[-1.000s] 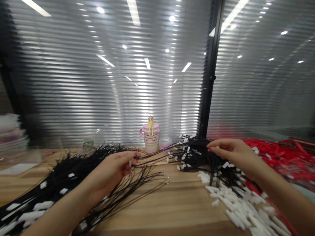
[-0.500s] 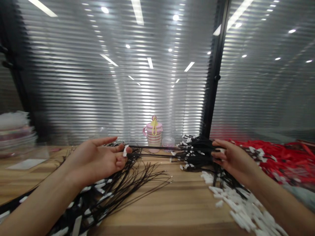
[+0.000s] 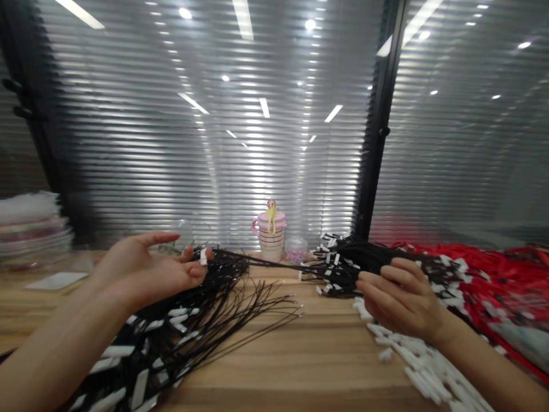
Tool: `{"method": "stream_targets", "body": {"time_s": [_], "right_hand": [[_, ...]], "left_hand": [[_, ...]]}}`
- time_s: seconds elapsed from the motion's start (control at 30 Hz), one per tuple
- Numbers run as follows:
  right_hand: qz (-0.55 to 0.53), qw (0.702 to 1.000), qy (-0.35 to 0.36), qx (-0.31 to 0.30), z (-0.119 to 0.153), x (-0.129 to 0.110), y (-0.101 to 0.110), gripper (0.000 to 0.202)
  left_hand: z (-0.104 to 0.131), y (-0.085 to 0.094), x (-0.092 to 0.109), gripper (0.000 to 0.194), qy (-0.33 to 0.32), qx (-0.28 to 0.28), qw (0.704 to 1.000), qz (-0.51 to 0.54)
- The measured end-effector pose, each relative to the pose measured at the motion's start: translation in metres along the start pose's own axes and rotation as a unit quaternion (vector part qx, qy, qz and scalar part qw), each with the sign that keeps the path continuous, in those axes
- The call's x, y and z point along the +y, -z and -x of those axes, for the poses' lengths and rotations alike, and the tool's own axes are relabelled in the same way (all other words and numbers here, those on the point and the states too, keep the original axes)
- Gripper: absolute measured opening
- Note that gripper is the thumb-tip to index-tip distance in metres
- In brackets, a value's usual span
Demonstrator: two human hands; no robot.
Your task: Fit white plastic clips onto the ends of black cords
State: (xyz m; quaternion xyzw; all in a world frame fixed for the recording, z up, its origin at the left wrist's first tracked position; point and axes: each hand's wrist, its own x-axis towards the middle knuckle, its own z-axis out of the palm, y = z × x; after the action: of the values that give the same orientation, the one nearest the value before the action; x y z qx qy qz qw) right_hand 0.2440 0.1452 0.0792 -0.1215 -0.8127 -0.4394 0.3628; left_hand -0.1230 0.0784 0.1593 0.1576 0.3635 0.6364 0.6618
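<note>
My left hand (image 3: pixel 150 272) is palm up, thumb and fingers stretched out, with a small white piece (image 3: pixel 203 257) at a fingertip; whether it is wrapped on or held, I cannot tell. Behind and below that hand spreads a pile of black cords (image 3: pixel 240 320) with white tags. My right hand (image 3: pixel 398 297) is closed with fingers curled and pressed together; anything inside is hidden. It is in front of a black cord bundle (image 3: pixel 360 257) with white end tags. A few dark strands (image 3: pixel 274 263) run between the two piles.
Loose white strips (image 3: pixel 429 360) lie under my right forearm on the wooden table (image 3: pixel 300 355). Red cords (image 3: pixel 506 274) are heaped at right. A pink-lidded cup (image 3: pixel 271 234) and small clear tub (image 3: pixel 295 250) stand at the back. Stacked containers (image 3: pixel 34 229) are at left.
My left hand has moved left, away from the strands. My right hand has come toward me and curled up, off the black bundle. The cords stretched between my hands have dropped lower.
</note>
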Motion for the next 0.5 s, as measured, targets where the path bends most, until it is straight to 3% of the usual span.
{"method": "stream_targets", "body": {"time_s": [0.2,0.27,0.33,0.4,0.43,0.5], "right_hand": [[-0.076,0.997,-0.029,-0.007,-0.003,0.000,-0.006,0.034],[-0.141,0.986,-0.085,-0.003,-0.006,-0.003,-0.008,0.031],[-0.219,0.954,-0.205,0.000,-0.009,-0.007,-0.010,0.025],[-0.333,0.870,-0.363,-0.009,-0.014,-0.011,-0.012,0.018],[-0.403,0.804,-0.437,-0.014,-0.017,-0.012,-0.012,0.018],[-0.532,0.643,-0.550,-0.008,-0.022,-0.011,-0.013,0.022]], "left_hand": [[-0.001,-0.001,-0.004,0.015,-0.016,0.004,1.000,-0.011],[-0.004,-0.001,-0.006,0.014,-0.025,-0.004,0.999,-0.031],[-0.009,-0.001,-0.009,0.013,-0.035,-0.010,0.998,-0.057],[-0.015,0.001,-0.014,0.012,-0.050,-0.007,0.995,-0.087],[-0.018,0.001,-0.016,0.012,-0.057,-0.002,0.993,-0.105],[-0.023,0.001,-0.024,0.013,-0.059,-0.002,0.988,-0.144]]}}
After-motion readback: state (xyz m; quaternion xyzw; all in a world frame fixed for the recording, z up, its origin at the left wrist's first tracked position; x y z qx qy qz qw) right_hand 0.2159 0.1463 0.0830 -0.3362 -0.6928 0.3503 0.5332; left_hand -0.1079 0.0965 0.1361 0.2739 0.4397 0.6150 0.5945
